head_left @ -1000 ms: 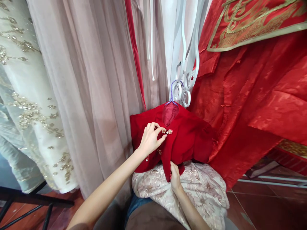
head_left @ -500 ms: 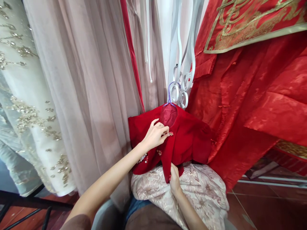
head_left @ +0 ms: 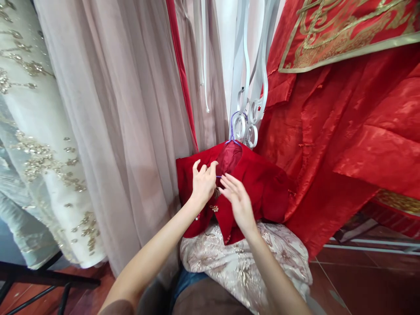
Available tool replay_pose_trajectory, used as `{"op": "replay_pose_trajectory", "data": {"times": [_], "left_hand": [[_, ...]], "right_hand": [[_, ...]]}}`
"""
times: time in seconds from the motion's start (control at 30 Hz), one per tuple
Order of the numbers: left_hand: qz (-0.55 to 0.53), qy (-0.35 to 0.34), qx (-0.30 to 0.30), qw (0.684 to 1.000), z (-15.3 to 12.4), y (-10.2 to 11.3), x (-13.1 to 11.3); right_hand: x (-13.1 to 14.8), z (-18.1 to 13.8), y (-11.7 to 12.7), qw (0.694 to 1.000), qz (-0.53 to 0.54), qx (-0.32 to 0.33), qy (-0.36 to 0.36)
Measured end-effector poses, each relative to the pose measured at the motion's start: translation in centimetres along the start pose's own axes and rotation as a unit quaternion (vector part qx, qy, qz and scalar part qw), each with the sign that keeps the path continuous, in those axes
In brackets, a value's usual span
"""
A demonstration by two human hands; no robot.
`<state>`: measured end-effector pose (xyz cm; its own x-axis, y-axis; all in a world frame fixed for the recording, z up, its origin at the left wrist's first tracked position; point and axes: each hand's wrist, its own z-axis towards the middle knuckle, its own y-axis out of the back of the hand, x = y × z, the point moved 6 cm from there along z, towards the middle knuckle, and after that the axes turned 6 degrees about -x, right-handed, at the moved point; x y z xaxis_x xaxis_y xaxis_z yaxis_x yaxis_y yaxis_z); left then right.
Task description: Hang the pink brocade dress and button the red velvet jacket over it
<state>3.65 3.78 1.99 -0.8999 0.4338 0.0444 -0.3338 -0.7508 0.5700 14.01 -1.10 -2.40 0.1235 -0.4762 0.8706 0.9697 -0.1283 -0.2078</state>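
Observation:
A small red velvet jacket [head_left: 262, 188] hangs on a purple hanger [head_left: 233, 129] hooked to a white scrolled metal stand [head_left: 249, 109]. Below it spreads a pale pink and gold brocade skirt [head_left: 249, 267]. My left hand [head_left: 202, 183] pinches the jacket's left front edge near the collar, fingers curled on the fabric. My right hand [head_left: 239, 202] is raised beside it at the chest fastening, fingers bent and slightly apart, touching the front edge. A small jewelled button [head_left: 214, 208] shows just below my left hand.
A sheer pink-beige gown [head_left: 131, 109] and a pale embroidered gown [head_left: 33, 131] hang on the left. Large red satin garments with gold trim [head_left: 344, 109] hang on the right. Black stand legs [head_left: 39, 280] and red floor tiles [head_left: 361, 284] lie below.
My right hand let go of the jacket's lower hem and rose to the chest fastening beside my left hand. My left hand shifted up slightly toward the collar.

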Motion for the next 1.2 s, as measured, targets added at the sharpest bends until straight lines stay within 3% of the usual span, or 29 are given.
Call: {"op": "replay_pose_trajectory", "data": {"times": [0.1, 0.2, 0.3, 0.43, 0.57, 0.67, 0.8, 0.9, 1.03, 1.1, 1.2], "left_hand": [[0.013, 0.051, -0.013, 0.999, -0.2, 0.1, 1.0], [0.053, 0.110, -0.029, 0.992, -1.0, 1.1, 2.8], [0.084, 0.162, -0.037, 0.982, -2.6, 1.5, 4.0], [0.060, 0.195, -0.084, 0.975, -4.7, 0.3, 3.4], [0.032, 0.214, -0.145, 0.966, -5.2, -0.6, 3.6], [0.006, 0.216, -0.158, 0.964, -4.1, 0.7, 6.0], [-0.044, 0.189, -0.163, 0.967, -1.4, 4.6, 10.7], [-0.096, 0.235, -0.099, 0.962, 0.7, 5.5, 14.4], [-0.183, 0.248, 0.012, 0.951, 2.4, 3.2, 17.4], [-0.245, 0.245, 0.077, 0.935, 2.2, 1.2, 18.1], [-0.301, 0.238, 0.210, 0.899, 0.2, -1.6, 17.9]], "right_hand": [[-1.7, -0.2, -1.4, 0.991, -0.121, -0.040, -0.043], [-3.7, -0.5, 0.7, 0.969, -0.217, -0.111, -0.044], [-4.5, -0.1, 3.4, 0.953, -0.271, -0.135, -0.006], [-4.2, 1.0, 5.4, 0.925, -0.340, -0.166, 0.032], [-3.4, 2.5, 6.8, 0.896, -0.396, -0.196, 0.045], [-2.4, 3.9, 8.5, 0.876, -0.429, -0.205, 0.076], [-0.7, 5.8, 10.5, 0.842, -0.479, -0.208, 0.135], [0.5, 7.5, 11.4, 0.818, -0.508, -0.210, 0.167], [1.2, 10.5, 13.5, 0.811, -0.557, -0.146, 0.108], [1.0, 11.9, 14.9, 0.827, -0.556, -0.066, 0.048], [0.7, 12.5, 16.4, 0.883, -0.465, 0.056, -0.026]]}}
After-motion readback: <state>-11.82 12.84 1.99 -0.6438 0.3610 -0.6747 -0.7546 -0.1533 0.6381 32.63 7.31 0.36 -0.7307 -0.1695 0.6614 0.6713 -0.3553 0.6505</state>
